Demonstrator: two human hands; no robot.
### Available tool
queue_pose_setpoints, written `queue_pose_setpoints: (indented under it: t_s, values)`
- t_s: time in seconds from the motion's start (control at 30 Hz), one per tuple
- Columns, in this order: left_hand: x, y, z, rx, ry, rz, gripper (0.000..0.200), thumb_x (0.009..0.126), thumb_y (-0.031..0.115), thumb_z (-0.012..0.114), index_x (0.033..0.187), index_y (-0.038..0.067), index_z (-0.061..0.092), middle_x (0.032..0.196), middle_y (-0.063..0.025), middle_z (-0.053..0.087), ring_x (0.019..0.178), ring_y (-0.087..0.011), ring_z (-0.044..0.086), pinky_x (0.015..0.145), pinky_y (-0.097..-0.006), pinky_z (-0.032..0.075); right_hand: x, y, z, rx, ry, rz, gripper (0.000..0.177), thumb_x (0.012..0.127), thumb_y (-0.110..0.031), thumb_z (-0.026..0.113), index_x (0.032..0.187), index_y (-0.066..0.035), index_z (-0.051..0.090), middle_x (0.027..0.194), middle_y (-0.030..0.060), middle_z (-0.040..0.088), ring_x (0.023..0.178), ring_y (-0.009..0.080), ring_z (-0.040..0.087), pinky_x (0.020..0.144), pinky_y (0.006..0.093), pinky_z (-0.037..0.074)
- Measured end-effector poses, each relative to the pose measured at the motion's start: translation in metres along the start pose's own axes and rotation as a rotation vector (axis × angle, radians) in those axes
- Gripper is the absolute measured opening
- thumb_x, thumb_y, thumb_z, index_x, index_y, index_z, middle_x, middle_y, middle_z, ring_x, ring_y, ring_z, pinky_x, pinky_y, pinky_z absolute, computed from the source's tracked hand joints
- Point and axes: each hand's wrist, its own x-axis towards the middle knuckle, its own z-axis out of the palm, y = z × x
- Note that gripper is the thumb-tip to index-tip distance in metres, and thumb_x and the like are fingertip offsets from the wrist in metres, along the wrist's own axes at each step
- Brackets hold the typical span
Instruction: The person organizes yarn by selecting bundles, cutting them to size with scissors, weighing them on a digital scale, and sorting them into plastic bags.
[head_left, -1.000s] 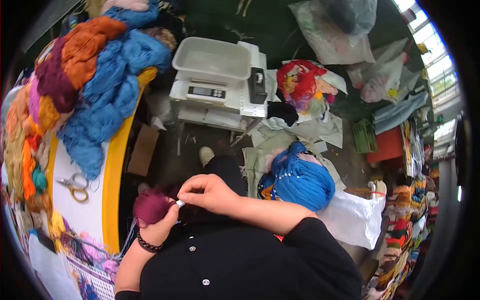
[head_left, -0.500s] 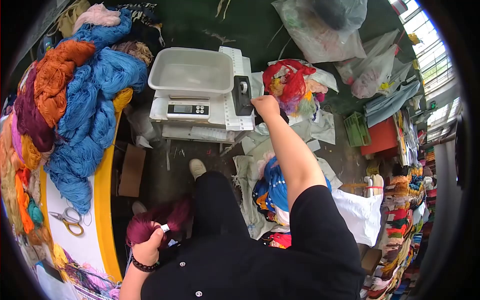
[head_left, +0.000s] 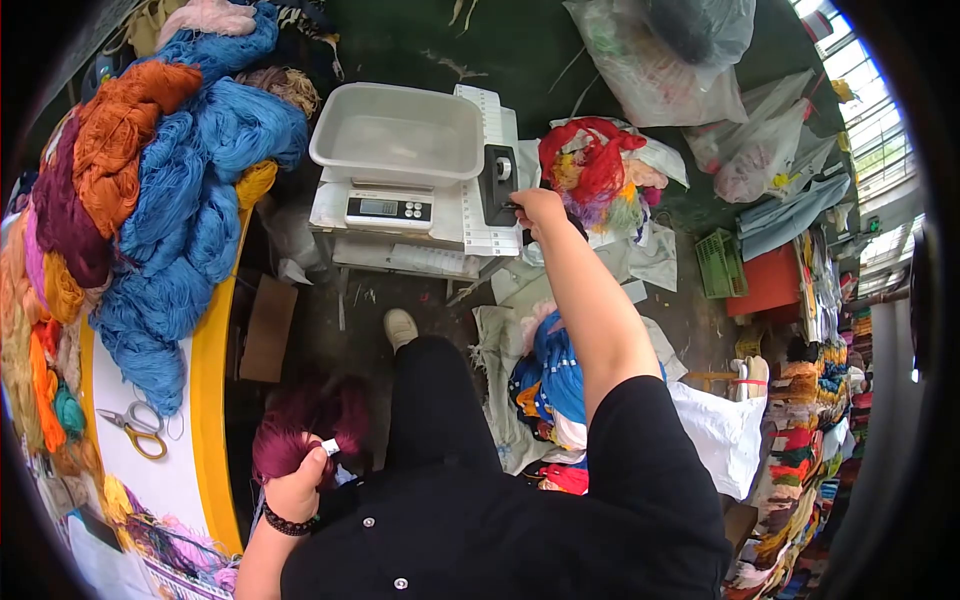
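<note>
The left hand [head_left: 298, 492] squeezes dark red yarn [head_left: 300, 435] at seven o'clock. The right hand [head_left: 540, 208] touches the tape holder [head_left: 496, 185] at twelve o'clock; I cannot tell its grip.

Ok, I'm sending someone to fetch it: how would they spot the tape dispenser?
Find the digital scale with the grey tray. The tape dispenser stands at its right edge, by the right hand. It is the only black block there.
</note>
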Motion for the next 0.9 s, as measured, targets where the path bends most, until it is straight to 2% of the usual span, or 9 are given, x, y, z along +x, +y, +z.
queue_pose_setpoints:
  t_s: [0.23,0.3,0.43,0.5,0.67,0.73,0.83,0.87,0.9]
  values:
    - [-0.002,0.003,0.002,-0.037,-0.012,-0.022,0.009,0.086,0.011,0.063,0.082,0.005,0.057,0.068,0.0042,0.051,0.058,-0.0044,0.044,0.054,-0.0194,0.035,-0.009,0.002,-0.005,0.178,-0.017,0.104,0.009,0.079,-0.011,0.067,0.087,-0.006,0.065,0.083,0.0053,0.063,0.07,0.0178,0.058,0.071,0.0371,0.045]
    - [-0.003,0.002,0.003,-0.051,-0.023,-0.024,0.009,0.086,0.01,0.063,0.081,0.005,0.057,0.068,0.0043,0.051,0.058,-0.0043,0.044,0.054,-0.0192,0.034,-0.016,-0.003,-0.008,0.232,-0.018,0.138,0.005,0.077,-0.007,0.068,0.08,-0.005,0.065,0.072,0.0036,0.061,0.06,0.0151,0.056,0.06,0.0294,0.04]
    - [-0.003,-0.002,0.004,-0.054,-0.011,-0.019,0.01,0.085,0.013,0.064,0.083,0.006,0.057,0.067,0.0034,0.052,0.055,-0.0041,0.043,0.051,-0.0186,0.033,-0.012,0.004,-0.011,0.193,-0.038,0.106,0.006,0.075,-0.006,0.07,0.079,-0.003,0.065,0.074,0.0057,0.063,0.061,0.0154,0.057,0.058,0.0299,0.04]
    - [-0.004,-0.003,0.004,-0.04,-0.009,-0.02,0.012,0.085,0.016,0.065,0.085,0.007,0.057,0.067,0.0026,0.053,0.052,-0.0039,0.043,0.049,-0.0178,0.032,0.002,0.017,-0.014,0.054,-0.1,0.061,0.011,0.075,-0.008,0.069,0.086,-0.005,0.066,0.078,0.0044,0.064,0.073,0.0182,0.06,0.07,0.0344,0.046]
    - [-0.008,-0.001,0.004,-0.088,-0.004,-0.024,0.008,0.085,0.01,0.064,0.083,0.005,0.058,0.068,0.0035,0.052,0.057,-0.0049,0.044,0.053,-0.0196,0.035,-0.023,0.01,-0.006,0.006,0.002,0.082,0.008,0.072,-0.009,0.071,0.078,-0.006,0.066,0.075,0.003,0.062,0.069,0.017,0.057,0.07,0.0373,0.041]
    - [-0.008,-0.004,0.002,-0.062,0.008,-0.002,0.009,0.085,0.01,0.065,0.083,0.005,0.058,0.068,0.0034,0.052,0.058,-0.0048,0.045,0.053,-0.0195,0.035,-0.032,0.006,-0.004,0.124,0.052,0.089,0.013,0.067,-0.003,0.072,0.073,0.001,0.062,0.069,0.0077,0.059,0.061,0.0177,0.054,0.054,0.0311,0.039]
    - [-0.009,-0.003,0.001,-0.049,0.019,0.028,0.01,0.086,0.013,0.064,0.084,0.005,0.059,0.069,0.0033,0.053,0.058,-0.0043,0.044,0.054,-0.0193,0.035,-0.003,0.042,0.007,0.099,0.104,0.202,0.012,0.066,-0.006,0.07,0.07,-0.001,0.059,0.066,0.0058,0.055,0.06,0.0171,0.052,0.053,0.0299,0.038]
    - [-0.01,0.001,0.006,-0.037,0.08,0.029,0.01,0.086,0.013,0.064,0.084,0.005,0.059,0.069,0.0035,0.053,0.059,-0.0043,0.045,0.055,-0.0194,0.036,-0.034,0.035,0.015,0.138,0.081,0.179,0.01,0.07,-0.009,0.071,0.073,-0.004,0.062,0.066,0.0046,0.055,0.062,0.016,0.052,0.053,0.0286,0.038]
    - [-0.008,-0.003,-0.001,-0.002,0.072,0.073,0.012,0.084,0.015,0.065,0.089,0.007,0.059,0.069,0.0029,0.054,0.054,-0.0038,0.044,0.049,-0.0181,0.033,-0.067,0.027,0.029,0.136,-0.052,0.068,0.01,0.073,-0.01,0.07,0.078,-0.004,0.063,0.071,0.0037,0.058,0.064,0.0149,0.054,0.055,0.0283,0.04]
